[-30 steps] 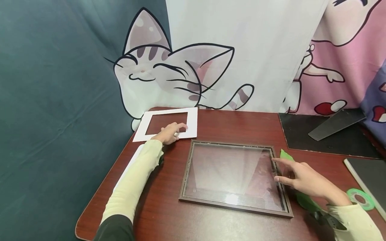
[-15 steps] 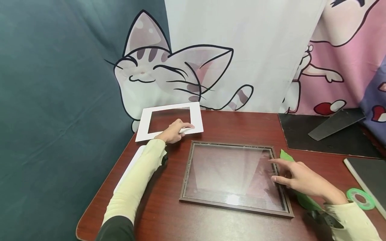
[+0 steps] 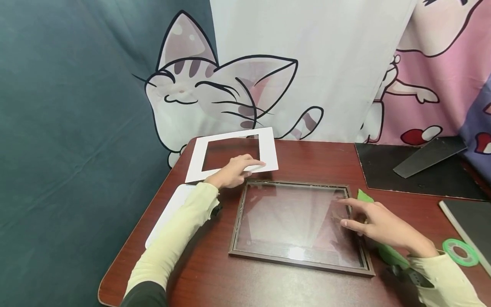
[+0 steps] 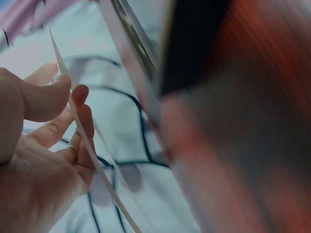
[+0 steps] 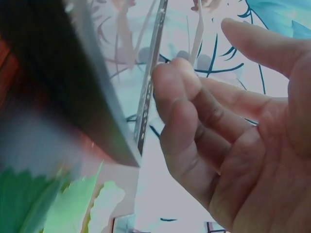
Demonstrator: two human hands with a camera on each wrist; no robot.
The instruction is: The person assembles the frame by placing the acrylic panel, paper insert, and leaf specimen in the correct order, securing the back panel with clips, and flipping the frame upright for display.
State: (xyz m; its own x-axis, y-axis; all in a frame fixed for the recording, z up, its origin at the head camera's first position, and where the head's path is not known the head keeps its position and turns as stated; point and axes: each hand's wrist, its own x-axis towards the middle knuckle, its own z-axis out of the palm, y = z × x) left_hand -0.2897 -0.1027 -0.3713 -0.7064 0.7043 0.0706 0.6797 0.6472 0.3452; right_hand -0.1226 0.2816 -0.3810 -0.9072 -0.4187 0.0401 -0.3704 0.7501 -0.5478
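Observation:
My left hand pinches a white picture mat by its near edge, towards the right corner. The mat is tilted above the back left of the table, its window showing the wood behind. In the left wrist view the thumb and fingers grip the mat's thin edge from both sides. A dark picture frame with a glass pane lies flat at the table's middle. Over its right side hovers my right hand, fingers relaxed. The right wrist view shows nothing held in that hand.
A white panel lies under my left forearm. Green leaves sit beside the frame, partly hidden by my right arm. Farther right are a green tape roll, a black backing board with a stand flap, and another dark board.
My left hand has lifted the mat off the table and carried it rightwards, towards the frame. My right hand has shifted slightly left over the glass. The frame stays put.

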